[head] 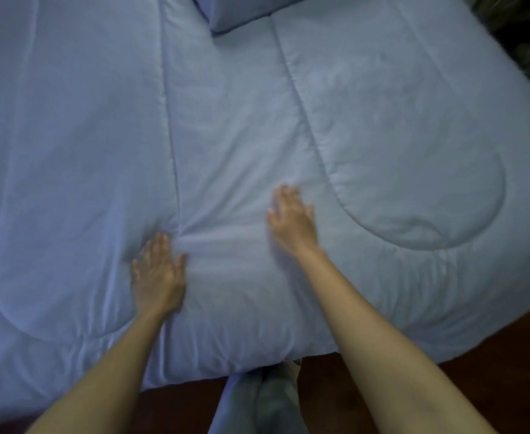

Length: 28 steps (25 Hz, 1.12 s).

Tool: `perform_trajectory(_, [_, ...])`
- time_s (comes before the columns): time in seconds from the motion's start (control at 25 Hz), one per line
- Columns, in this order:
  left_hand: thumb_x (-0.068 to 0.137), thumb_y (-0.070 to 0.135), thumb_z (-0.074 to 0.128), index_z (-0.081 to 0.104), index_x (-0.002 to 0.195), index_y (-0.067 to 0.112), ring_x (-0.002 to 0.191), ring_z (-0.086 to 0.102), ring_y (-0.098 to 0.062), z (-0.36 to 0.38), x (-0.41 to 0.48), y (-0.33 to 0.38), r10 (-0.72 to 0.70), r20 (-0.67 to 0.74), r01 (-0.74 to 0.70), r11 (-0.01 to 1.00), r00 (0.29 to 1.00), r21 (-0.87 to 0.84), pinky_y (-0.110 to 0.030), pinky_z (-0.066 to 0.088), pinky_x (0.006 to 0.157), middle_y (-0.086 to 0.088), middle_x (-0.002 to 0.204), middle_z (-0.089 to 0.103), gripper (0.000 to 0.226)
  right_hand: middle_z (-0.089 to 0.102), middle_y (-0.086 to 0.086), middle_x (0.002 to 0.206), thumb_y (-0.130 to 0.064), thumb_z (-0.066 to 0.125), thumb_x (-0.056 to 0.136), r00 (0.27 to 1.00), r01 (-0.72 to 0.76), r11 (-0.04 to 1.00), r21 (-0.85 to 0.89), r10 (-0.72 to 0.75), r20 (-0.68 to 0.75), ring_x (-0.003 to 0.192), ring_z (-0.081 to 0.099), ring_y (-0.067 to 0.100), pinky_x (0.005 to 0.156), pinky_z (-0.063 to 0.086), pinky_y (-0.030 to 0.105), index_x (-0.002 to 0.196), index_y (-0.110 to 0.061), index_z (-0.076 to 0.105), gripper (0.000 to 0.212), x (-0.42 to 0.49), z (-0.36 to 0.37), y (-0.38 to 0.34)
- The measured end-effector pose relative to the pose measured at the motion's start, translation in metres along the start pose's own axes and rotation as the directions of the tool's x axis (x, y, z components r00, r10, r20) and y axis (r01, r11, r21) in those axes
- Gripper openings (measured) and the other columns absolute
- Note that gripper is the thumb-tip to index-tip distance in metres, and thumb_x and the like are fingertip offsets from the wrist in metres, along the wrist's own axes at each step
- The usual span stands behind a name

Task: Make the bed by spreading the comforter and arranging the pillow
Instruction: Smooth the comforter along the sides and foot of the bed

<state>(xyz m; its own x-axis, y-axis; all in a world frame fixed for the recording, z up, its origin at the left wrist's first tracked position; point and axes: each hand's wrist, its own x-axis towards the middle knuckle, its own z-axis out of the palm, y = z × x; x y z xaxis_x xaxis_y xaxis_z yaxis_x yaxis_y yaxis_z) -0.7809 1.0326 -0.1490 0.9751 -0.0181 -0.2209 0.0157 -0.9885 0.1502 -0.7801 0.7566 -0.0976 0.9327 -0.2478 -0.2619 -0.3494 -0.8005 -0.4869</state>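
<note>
Left hand [158,274] flat, fingers spread, pressing the comforter [382,126] near its front edge. Right hand [292,219] likewise flat and spread, further in. Comforter covers the bed; pillow [235,10] lies on it at the far end. Dark floor [320,389] below.

Comforter [241,136]: soft matt blue cloth, quilted seams, creased beside the fingers [160,245]. Pillow [238,10]: same cloth. Floor [492,364]: dark wood.

Pale blue quilted comforter [241,136] spread flat beneath left hand [158,277] and right hand [292,220], creased between; matching blue pillow [241,14] well beyond.
</note>
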Motion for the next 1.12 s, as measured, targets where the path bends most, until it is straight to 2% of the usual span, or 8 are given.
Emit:
perform_trajectory(0.12, [0.100,0.037,0.031,0.014,0.150,0.005,0.148,0.010,-0.028,-0.011,0.016,-0.035,-0.221,-0.042,0.220,0.975,0.974,-0.021,-0.059,0.006,0.117,-0.011,0.160,0.013,0.062,0.006,-0.004,0.162,-0.034,0.033,0.100,0.946,0.281,0.941,-0.188,-0.239,0.218,0.150,0.004,0.019,0.117,0.003,0.052,0.151,-0.025,0.018,0.054,0.018,0.016,-0.020])
perform_trajectory(0.24, [0.095,0.030,0.030,0.025,0.146,-0.003,0.146,0.018,-0.035,-0.012,0.035,-0.003,-0.267,-0.145,0.248,0.959,0.953,-0.136,-0.064,0.008,0.114,-0.020,0.156,0.023,0.061,0.005,-0.006,0.162,-0.043,0.025,0.100,0.976,0.213,0.926,-0.311,-0.185,0.117,0.150,0.004,0.019,0.117,0.001,0.053,0.151,-0.033,0.012,0.054,0.041,0.003,0.036])
perform_trajectory(0.4, [0.093,0.030,0.027,0.036,0.143,0.001,0.142,0.029,-0.034,0.003,0.040,0.141,0.255,-0.181,-0.291,0.932,0.950,-0.214,-0.052,0.010,0.116,-0.017,0.151,0.035,0.059,0.016,-0.002,0.161,-0.045,0.022,0.095,0.981,-0.145,0.937,-0.318,0.094,-0.170,0.148,0.014,0.023,0.115,0.010,0.055,0.150,-0.032,0.020,0.056,0.059,-0.056,0.156])
perform_trajectory(0.52, [0.097,0.036,0.027,0.029,0.147,0.008,0.146,0.022,-0.025,0.009,0.030,0.256,0.668,0.020,-0.633,0.713,0.744,-0.302,-0.045,0.005,0.119,-0.009,0.156,0.027,0.057,0.014,-0.001,0.161,-0.047,0.015,0.093,0.891,-0.426,0.862,-0.276,0.346,-0.295,0.148,0.013,0.026,0.115,0.011,0.056,0.151,-0.032,0.015,0.060,0.027,-0.095,0.241])
perform_trajectory(0.6, [0.101,0.038,0.027,0.017,0.151,0.016,0.149,0.007,-0.016,0.010,0.042,0.291,0.752,0.135,-0.718,0.657,0.645,-0.228,-0.041,-0.004,0.119,-0.001,0.161,0.012,0.056,0.008,-0.002,0.162,-0.046,0.016,0.098,0.789,-0.604,0.768,-0.214,0.539,-0.294,0.149,0.008,0.026,0.116,0.006,0.060,0.152,-0.031,0.011,0.056,0.007,-0.122,0.268])
perform_trajectory(0.72, [0.101,0.039,0.023,0.007,0.152,0.018,0.149,0.000,-0.015,0.014,0.085,0.264,0.671,0.106,-0.668,0.741,0.733,-0.068,-0.042,-0.006,0.119,0.002,0.162,0.004,0.057,0.012,0.009,0.161,-0.036,0.028,0.100,0.599,-0.777,0.629,-0.011,0.734,-0.321,0.148,0.009,0.029,0.114,0.005,0.064,0.152,-0.017,0.019,0.056,0.026,-0.138,0.242])
perform_trajectory(0.92, [0.100,0.039,0.023,0.015,0.151,0.008,0.148,0.013,-0.027,0.000,0.131,0.144,0.235,-0.050,-0.235,0.972,0.971,0.008,-0.052,0.004,0.118,-0.010,0.160,0.014,0.060,0.023,0.013,0.158,-0.039,0.036,0.094,0.968,-0.203,0.975,-0.094,0.185,-0.173,0.147,0.018,0.029,0.116,0.012,0.059,0.149,-0.012,0.027,0.061,0.065,-0.050,0.097])
perform_trajectory(1.12, [0.093,0.033,0.022,0.028,0.143,-0.006,0.142,0.022,-0.043,-0.009,0.095,0.132,-0.145,-0.161,0.145,0.989,0.976,-0.014,-0.071,0.010,0.109,-0.022,0.153,0.027,0.064,0.014,-0.003,0.161,-0.040,0.031,0.099,0.966,0.257,0.928,-0.270,-0.243,0.084,0.149,0.009,0.021,0.116,0.003,0.056,0.151,-0.028,0.021,0.055,0.056,-0.038,0.108])
